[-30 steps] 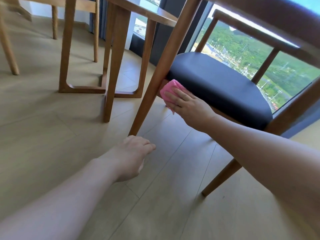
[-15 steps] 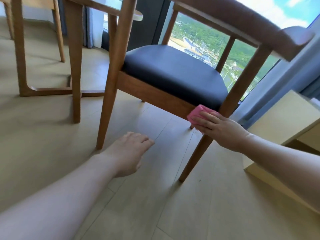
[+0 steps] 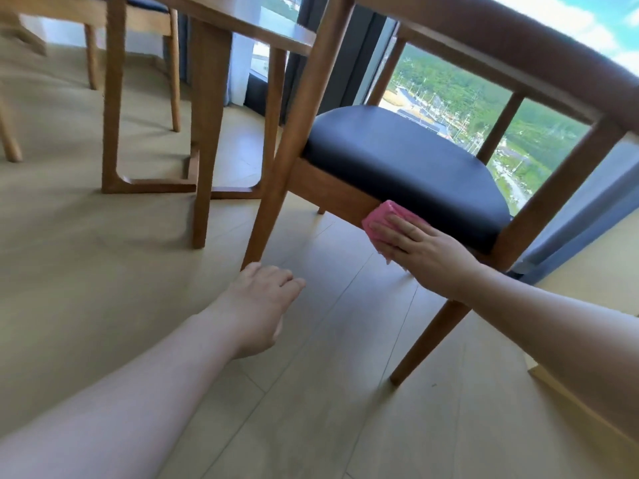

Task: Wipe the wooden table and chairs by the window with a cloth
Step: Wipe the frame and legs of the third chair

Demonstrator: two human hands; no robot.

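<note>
Table (image 3: 242, 25) and chairs stand by the window (image 3: 449, 95), the table's top mostly cut off at the upper edge. Nearest, the chair (image 3: 345, 195) with a dark seat (image 3: 408, 160) shows its wooden side rail. On that rail the right hand (image 3: 425, 250) lies flat, fingers together, pressing a pink cloth (image 3: 383, 219) against the wood. Open and empty, the left hand (image 3: 259, 305) hovers over the floor (image 3: 103, 254) beside the front leg; whether it touches the floor is unclear. Pressure looks light, so the folded cloth could slide out from under the fingers, or skip the rail's underside, which is hidden. A far chair (image 3: 96, 15) is only partly visible.
</note>
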